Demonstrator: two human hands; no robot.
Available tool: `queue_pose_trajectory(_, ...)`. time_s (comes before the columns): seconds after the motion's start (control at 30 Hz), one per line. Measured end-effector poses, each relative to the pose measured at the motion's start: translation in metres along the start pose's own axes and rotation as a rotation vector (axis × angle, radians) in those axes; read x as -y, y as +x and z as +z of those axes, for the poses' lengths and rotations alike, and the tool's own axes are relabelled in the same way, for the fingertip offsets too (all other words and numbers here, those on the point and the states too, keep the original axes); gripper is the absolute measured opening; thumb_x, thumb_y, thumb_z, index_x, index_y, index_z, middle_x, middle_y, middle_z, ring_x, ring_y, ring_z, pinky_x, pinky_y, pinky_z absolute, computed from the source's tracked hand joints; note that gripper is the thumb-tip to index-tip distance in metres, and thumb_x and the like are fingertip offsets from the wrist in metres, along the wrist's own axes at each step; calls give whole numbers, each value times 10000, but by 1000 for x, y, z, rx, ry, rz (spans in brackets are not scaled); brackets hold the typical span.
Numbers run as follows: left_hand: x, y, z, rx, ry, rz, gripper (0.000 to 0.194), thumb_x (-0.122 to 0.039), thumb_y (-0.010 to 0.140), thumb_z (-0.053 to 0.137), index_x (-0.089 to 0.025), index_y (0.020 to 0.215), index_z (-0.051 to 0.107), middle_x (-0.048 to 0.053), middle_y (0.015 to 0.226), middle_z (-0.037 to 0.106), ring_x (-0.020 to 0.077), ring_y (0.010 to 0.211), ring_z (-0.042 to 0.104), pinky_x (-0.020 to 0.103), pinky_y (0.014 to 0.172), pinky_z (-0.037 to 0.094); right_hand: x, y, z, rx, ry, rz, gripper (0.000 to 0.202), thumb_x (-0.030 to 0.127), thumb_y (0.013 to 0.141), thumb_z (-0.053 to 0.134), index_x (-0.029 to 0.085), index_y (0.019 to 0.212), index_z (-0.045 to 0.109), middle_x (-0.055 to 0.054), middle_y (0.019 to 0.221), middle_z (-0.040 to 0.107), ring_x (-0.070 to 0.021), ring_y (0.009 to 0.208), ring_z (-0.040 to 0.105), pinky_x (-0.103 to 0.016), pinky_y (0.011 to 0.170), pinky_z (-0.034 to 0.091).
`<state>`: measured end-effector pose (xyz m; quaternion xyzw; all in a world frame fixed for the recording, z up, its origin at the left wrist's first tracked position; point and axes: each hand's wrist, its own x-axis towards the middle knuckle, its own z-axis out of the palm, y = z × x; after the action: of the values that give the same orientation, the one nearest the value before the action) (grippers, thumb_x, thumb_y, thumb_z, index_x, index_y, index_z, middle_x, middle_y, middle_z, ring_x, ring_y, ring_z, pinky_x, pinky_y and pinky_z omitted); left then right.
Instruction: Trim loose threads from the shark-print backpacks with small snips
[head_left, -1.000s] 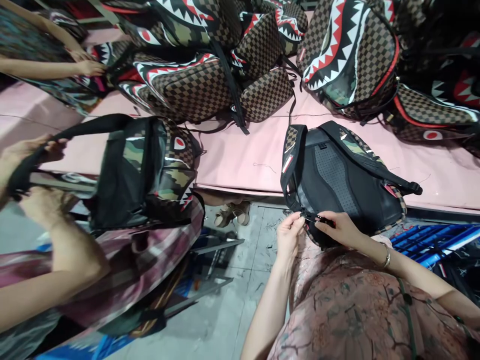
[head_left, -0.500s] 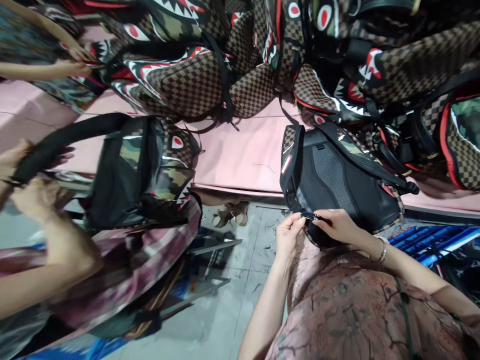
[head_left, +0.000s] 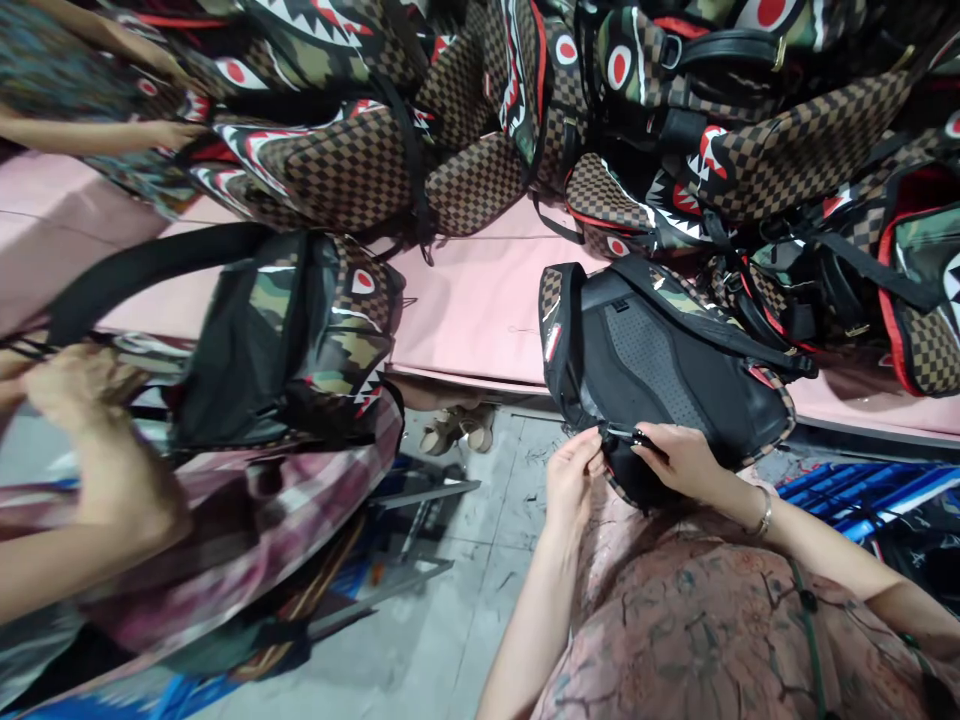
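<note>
A black backpack [head_left: 660, 360] with checkered edges leans on the pink table's front edge, its padded back panel facing up. At its lower left corner, my left hand [head_left: 571, 475] pinches the end of a black strap or a thread there; which one is too small to tell. My right hand [head_left: 682, 458] is closed around small thread snips [head_left: 624, 435] with dark handles. Their thin metal blades point left toward my left fingertips, close to the strap end. The backpack's lower edge rests against my lap.
Many checkered shark-face backpacks [head_left: 352, 170] are piled along the back of the pink table [head_left: 480, 320]. To the left, a co-worker's hand [head_left: 82, 385] is at another backpack [head_left: 247, 350]. Blue stools [head_left: 870, 490] stand at lower right. Another person's arm [head_left: 112, 135] reaches in from the upper left.
The snips now show more blade between my hands, and my right hand has shifted slightly right. The view has shifted a little. At left, the co-worker's upper hand has dropped from the strap.
</note>
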<state>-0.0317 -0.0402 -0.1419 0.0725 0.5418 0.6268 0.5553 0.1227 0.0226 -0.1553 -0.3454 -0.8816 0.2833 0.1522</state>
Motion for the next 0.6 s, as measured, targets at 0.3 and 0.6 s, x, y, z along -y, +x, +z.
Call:
queue_pose_trajectory(0.3, 3, 0, -1, -13, -39, -30, 190, -191, 569, 693, -84, 723, 661, -80, 415, 342, 15, 402, 248, 173, 412, 163, 13, 6, 1, 74, -261, -33, 335, 378, 935, 302, 180, 1019, 558, -57, 751, 624, -154, 698, 559, -250, 585, 290)
queue_pose_trajectory(0.6, 10, 1, 3, -53, 11, -34, 322, -259, 540, 747, -59, 780, 666, -80, 457, 331, 18, 427, 265, 163, 399, 179, -2, 10, 7, -99, 330, 86, 302, 322, 920, 341, 174, 924, 605, -33, 833, 667, -125, 748, 599, -206, 665, 403)
